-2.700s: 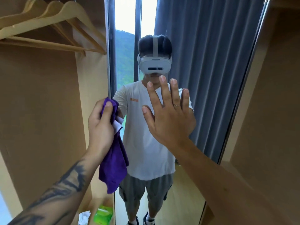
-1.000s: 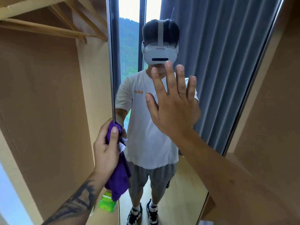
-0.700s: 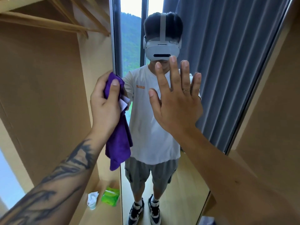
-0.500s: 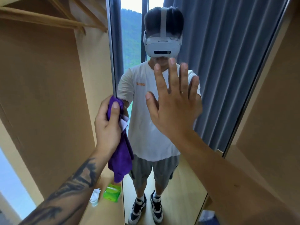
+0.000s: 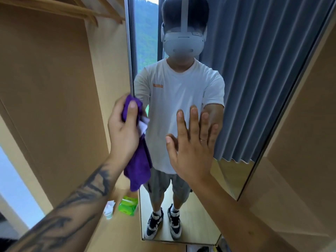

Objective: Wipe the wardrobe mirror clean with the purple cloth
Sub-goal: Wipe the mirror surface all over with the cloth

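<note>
A tall wardrobe mirror stands straight ahead and reflects a person, a grey curtain and a window. My left hand grips the bunched purple cloth and holds its top against the mirror's left edge; the rest of the cloth hangs down below my fist. My right hand is flat with its fingers straight and spread, held up to the glass at the lower middle of the mirror.
The open wardrobe's wooden panels stand to the left, with wooden hangers at the top. A green packet and a white crumpled thing lie on the wardrobe floor by the mirror's foot. Another wooden panel borders the right.
My left hand has swept the cloth up and down along the mirror's left edge. My right hand has slid lower on the glass, and my view has tipped downward.
</note>
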